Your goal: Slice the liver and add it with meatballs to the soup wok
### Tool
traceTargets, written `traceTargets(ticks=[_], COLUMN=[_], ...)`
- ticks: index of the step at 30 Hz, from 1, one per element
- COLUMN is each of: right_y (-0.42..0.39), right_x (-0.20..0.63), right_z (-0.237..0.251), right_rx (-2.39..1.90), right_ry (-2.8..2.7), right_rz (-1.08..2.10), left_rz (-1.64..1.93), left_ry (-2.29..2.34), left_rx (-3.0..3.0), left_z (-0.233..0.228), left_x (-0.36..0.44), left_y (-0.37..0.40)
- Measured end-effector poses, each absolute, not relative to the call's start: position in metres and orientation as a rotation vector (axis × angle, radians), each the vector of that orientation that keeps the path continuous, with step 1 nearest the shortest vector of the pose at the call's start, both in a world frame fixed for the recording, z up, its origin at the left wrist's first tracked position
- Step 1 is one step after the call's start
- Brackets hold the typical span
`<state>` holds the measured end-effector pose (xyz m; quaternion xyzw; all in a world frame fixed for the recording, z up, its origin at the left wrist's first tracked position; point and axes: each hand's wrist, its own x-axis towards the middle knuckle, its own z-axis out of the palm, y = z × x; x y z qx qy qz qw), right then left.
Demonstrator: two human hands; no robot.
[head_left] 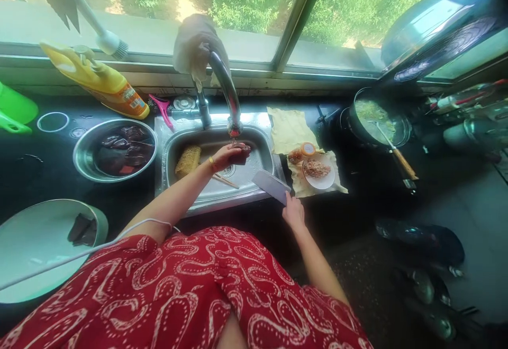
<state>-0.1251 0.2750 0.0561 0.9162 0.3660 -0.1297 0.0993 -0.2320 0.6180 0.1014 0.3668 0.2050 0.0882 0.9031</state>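
Under the curved tap [225, 79], in the head view, a dark block [238, 160] is held over the sink [262, 153] by the left hand [225, 157], whose grip is closed on it. By the right hand [293, 211], a cleaver [270, 185] is gripped at the handle, its blade angled over the sink's right edge. Left of the sink, dark chunks [133, 156] are contained in a metal bowl [78, 161]; nearer, dark slabs [82, 230] are set in a pale basin [35, 248]

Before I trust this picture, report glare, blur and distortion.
Head view: daylight through the window glares along the top; a bluish flare tints top right; the lower right is dark and blurred; edges look stretched; the cleaver and right hand look fairly clear.
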Motion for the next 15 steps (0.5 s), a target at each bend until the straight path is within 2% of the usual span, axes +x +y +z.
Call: traceTargets(ticks=[5, 11, 15], right_y=[0.277, 0.324, 0.383], right_x=[-0.12, -0.133, -0.144], right_z=[0.052, 0.095, 0.128], right_rx=[2.879, 2.924, 2.77], right_ry=[1.199, 1.577, 1.762], right_rz=[-0.26, 0.021, -0.104], left_rz=[0.202, 0.198, 0.234], left_ry=[0.453, 0.496, 0.411], left_rx=[0.818, 0.898, 1.027], left_z=[0.096, 0.097, 0.108], left_x=[-0.239, -0.246, -0.243], left_y=[0.617, 0.618, 0.615])
